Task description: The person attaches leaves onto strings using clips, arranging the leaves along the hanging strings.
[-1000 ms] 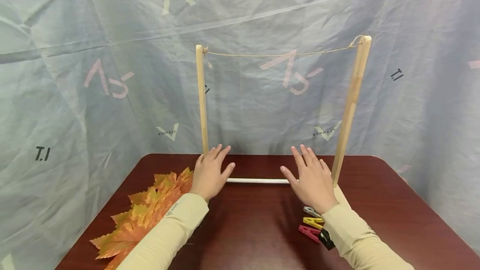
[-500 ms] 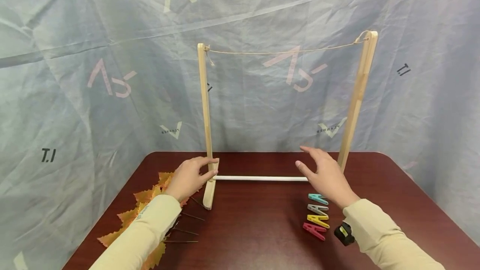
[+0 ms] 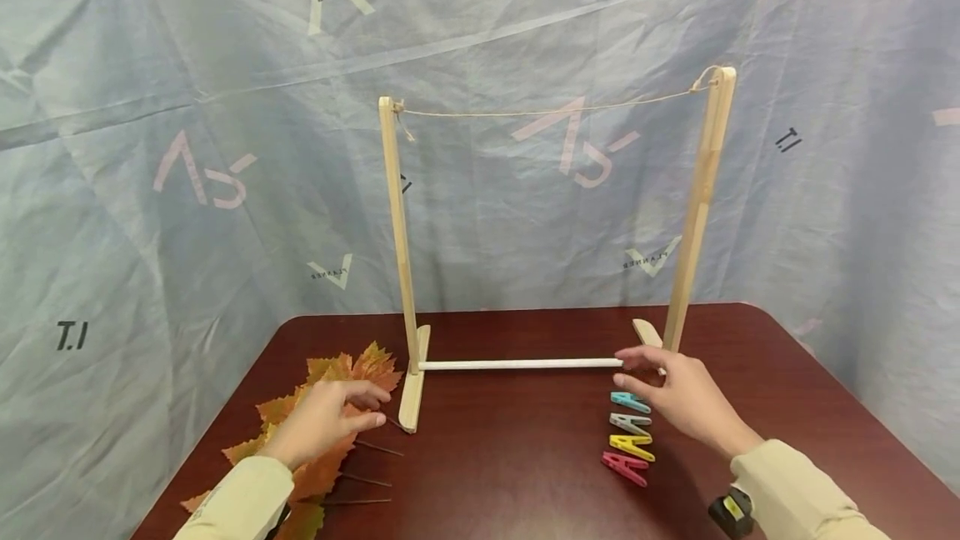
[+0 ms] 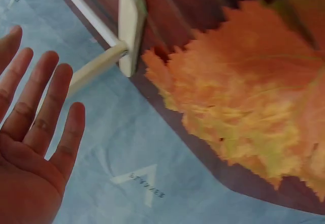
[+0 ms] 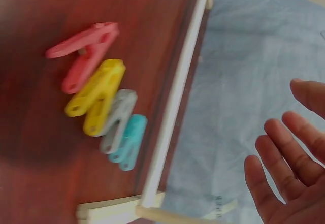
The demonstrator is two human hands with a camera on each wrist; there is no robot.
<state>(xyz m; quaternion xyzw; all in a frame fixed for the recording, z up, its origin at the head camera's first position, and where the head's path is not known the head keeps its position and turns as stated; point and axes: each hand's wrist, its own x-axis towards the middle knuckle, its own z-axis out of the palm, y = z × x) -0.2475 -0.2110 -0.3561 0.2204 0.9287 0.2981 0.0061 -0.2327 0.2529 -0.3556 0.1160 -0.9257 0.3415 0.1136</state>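
Observation:
My left hand (image 3: 327, 418) hovers over a row of orange and yellow artificial maple leaves (image 4: 244, 92), its fingers relaxed and holding nothing. Their thin stems (image 3: 366, 479) point right across the table. On the right, my right hand (image 3: 686, 394) is above the clothespins with loosely bent, bare fingers. A turquoise clothespin (image 5: 129, 142), a grey clothespin (image 5: 120, 120), a yellow clothespin (image 5: 96, 97) and a red clothespin (image 5: 85, 54) lie in a line below it. Behind them stands a wooden frame (image 3: 397, 232) with a string (image 3: 525, 113) tied between its two post tops.
A white rod (image 3: 517, 365) joins the frame's feet (image 3: 412, 398) low over the dark red table (image 3: 495, 457). Grey printed cloth (image 3: 480, 215) hangs behind and at both sides.
Both hands have drawn back from beside the frame's posts and lowered, the left toward the leaves, the right toward the clothespins. More of the leaves and pins now shows.

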